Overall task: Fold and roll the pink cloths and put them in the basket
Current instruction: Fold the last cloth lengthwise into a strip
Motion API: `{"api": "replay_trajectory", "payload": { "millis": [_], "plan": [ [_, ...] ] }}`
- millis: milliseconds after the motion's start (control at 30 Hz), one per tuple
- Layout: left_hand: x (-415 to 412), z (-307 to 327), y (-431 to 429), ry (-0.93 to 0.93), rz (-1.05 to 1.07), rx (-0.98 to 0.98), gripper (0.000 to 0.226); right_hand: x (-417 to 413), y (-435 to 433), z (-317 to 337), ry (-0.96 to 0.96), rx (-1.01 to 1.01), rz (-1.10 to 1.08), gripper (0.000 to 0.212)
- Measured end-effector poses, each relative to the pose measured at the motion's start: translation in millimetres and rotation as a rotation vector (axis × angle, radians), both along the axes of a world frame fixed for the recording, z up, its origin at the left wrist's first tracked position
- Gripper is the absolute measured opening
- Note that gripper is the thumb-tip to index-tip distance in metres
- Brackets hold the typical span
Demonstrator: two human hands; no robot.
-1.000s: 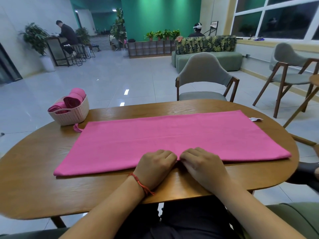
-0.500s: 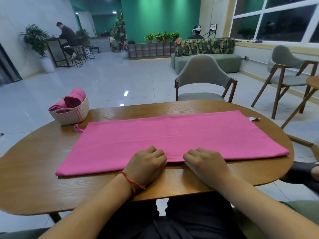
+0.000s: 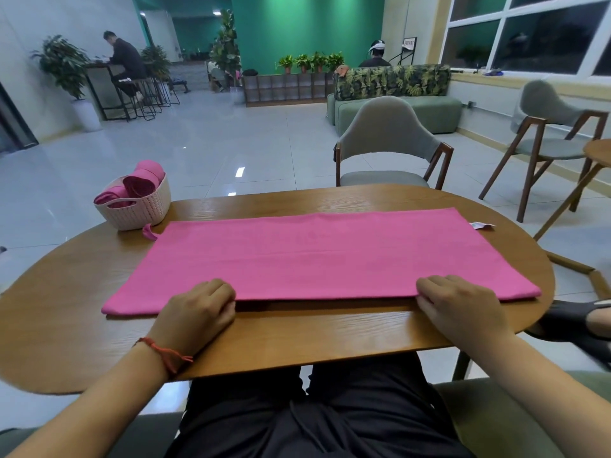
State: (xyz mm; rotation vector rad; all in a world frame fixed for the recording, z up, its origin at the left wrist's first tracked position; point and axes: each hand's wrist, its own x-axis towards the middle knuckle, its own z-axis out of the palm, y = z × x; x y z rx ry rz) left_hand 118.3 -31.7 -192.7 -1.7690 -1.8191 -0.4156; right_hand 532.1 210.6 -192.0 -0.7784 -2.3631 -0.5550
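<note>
- A pink cloth [image 3: 314, 256] lies flat across the middle of the tabletop [image 3: 297, 338]. Its long sides run along the near and far edges, and it reaches most of the way from the left end to the right end.
- The cloth looks doubled over, with two layers showing along its near side.
- The left hand [image 3: 195, 315] sits on the cloth's near side, left of the middle. Its fingers are curled and grip the hem.
- The right hand [image 3: 459, 305] grips the same hem near the cloth's near right corner, fingers curled over it, well apart from the left hand.
- Between the hands the hem stands slightly off the wood, with a dark shadow under it.
- A red bracelet [image 3: 165, 353] circles the left wrist.
- The basket [image 3: 145, 209] stands at the far left corner of the tabletop, just beside the cloth's far left corner.
- Pink rolls [image 3: 142, 183] lie in the basket, their ends rising above its rim.
- A small pink loop [image 3: 149, 231] sticks out from the cloth's far left corner, next to the basket.
- A white tag [image 3: 481, 225] pokes out at the cloth's far right corner.
- A grey chair [image 3: 386, 140] stands beyond the far edge.
</note>
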Motion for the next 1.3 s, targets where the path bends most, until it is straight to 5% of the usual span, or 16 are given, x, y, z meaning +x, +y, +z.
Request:
{"api": "replay_trajectory", "payload": {
  "millis": [467,733,900,1200,1300],
  "plan": [
    [-21.1,-0.6,-12.6,-0.051,0.076,-0.067,0.026,-2.1,10.4,-6.5,-0.040,-0.083,-0.085,0.014],
    [-7.8,12.9,16.0,-0.033,0.134,0.184,0.016,-19.9,39.4,4.8,0.126,0.013,-0.063,0.013],
    [-26.8,3.8,-0.2,0.086,0.037,0.046,0.022,-0.5,30.0,-5.9,0.051,-0.139,-0.042,0.015],
    [-24.4,0.0,-10.8,-0.007,0.030,-0.042,0.020,14.6,23.6,-9.5,-0.032,-0.058,0.068,0.004],
    [-0.8,2.9,5.8,-0.037,-0.032,-0.044,0.018,1.6,13.7,-7.1,-0.027,0.003,0.114,0.016]
  ]
}}
